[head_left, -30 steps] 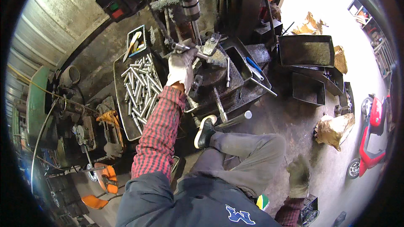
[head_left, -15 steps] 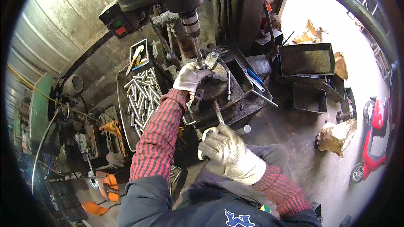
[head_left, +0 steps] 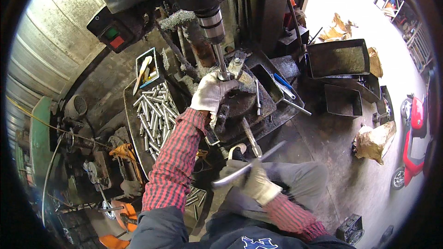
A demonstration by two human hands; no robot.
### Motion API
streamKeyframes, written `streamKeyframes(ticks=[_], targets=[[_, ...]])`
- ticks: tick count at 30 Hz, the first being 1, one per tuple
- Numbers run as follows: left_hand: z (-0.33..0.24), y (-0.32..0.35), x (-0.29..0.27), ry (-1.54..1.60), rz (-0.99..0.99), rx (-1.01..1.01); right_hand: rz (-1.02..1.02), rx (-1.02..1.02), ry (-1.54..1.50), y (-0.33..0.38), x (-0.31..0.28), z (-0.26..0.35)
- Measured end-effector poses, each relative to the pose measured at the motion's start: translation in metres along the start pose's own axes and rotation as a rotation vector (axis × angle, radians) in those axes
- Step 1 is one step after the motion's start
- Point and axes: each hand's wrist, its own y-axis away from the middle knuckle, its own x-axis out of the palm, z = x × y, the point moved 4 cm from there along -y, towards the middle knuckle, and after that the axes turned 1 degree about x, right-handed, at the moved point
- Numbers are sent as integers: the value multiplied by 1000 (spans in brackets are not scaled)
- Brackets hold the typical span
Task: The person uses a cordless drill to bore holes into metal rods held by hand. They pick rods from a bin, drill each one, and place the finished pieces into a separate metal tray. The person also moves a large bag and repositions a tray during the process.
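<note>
My left hand [head_left: 207, 96], in a pale work glove, is closed at the lower end of the drill bit [head_left: 218, 57] of a drill press. What its fingers grip is hidden. A shiny metal collar-like piece [head_left: 224, 75] shows just above its thumb. My right hand [head_left: 262, 185], also gloved, is low in front of the machine, against a motion-blurred metal bar handle [head_left: 276, 149]. That bar crosses the end of a screw rod [head_left: 249, 134] coming from the dirty round clamping fixture [head_left: 237, 103]. The right fingers are smeared and partly behind the bar.
A tray [head_left: 134, 131] of several short metal rods lies left of the machine, beside a small blue-edged box [head_left: 156, 76]. The switch box [head_left: 113, 36] hangs upper left. Dark metal bins [head_left: 339, 74] stand right. A loose rod [head_left: 295, 107] juts past the machine's base.
The bar handle has swung round and now shows lengthwise, blurred. My right hand has moved slightly down with it. My left hand stays at the drill bit, while the view has shifted a little.
</note>
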Motion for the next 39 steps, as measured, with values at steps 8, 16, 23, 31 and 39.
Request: streamKeyframes(ticks=[8,16,23,31,39], targets=[[8,-1,3,751,-140,-96,-301,-623,2133,48,12,136],[-36,3,-16,346,-164,-167,0,-160,216,-4,4,55],[-12,0,-3,597,-155,-104,-113,-601,2080,73,35,210],[4,-1,5,1066,-141,-271,-556,64,1111,-8,-70,23],[-12,-2,-1,606,-193,-130,-24,-448,619,52,49,141]])
